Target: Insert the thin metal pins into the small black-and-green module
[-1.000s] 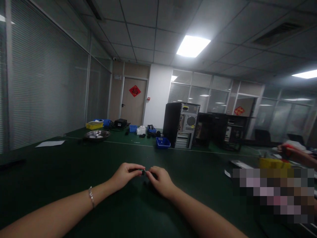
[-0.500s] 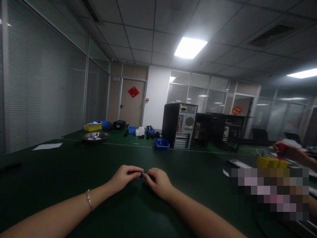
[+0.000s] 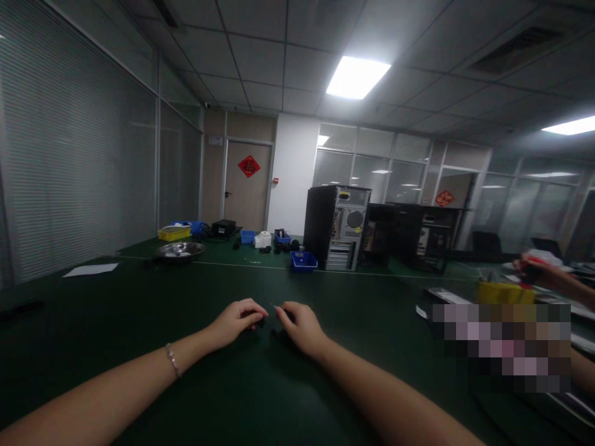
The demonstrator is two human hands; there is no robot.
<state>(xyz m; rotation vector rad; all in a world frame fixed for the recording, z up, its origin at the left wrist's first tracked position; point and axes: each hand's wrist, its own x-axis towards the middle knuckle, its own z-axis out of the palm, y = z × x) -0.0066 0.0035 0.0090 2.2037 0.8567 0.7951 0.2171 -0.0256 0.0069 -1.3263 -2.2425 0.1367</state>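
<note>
Over the green table [image 3: 195, 402] my two hands face each other, a small gap between their fingertips. My left hand [image 3: 238, 321], a bracelet on its wrist, is closed on a small black part [image 3: 261, 323]; its kind is too small to make out. Thumb and fingers of my right hand [image 3: 300, 325] pinch a thin, pale, pointed piece [image 3: 274, 306] whose tip sticks out toward the left hand. The rest of that piece is hidden by the fingers.
Farther back stand a computer tower [image 3: 339, 229], a blue tray [image 3: 304, 261], a metal bowl [image 3: 180, 251] and a yellow bin [image 3: 174, 233]. Paper [image 3: 90, 270] lies at left. On the right, another person's hand [image 3: 530, 269] holds something red near a yellow box [image 3: 506, 293].
My fingertips have moved apart; before, they met at the small black part. The thin pale piece now shows clear of it in my right hand. The view has tipped slightly downward.
</note>
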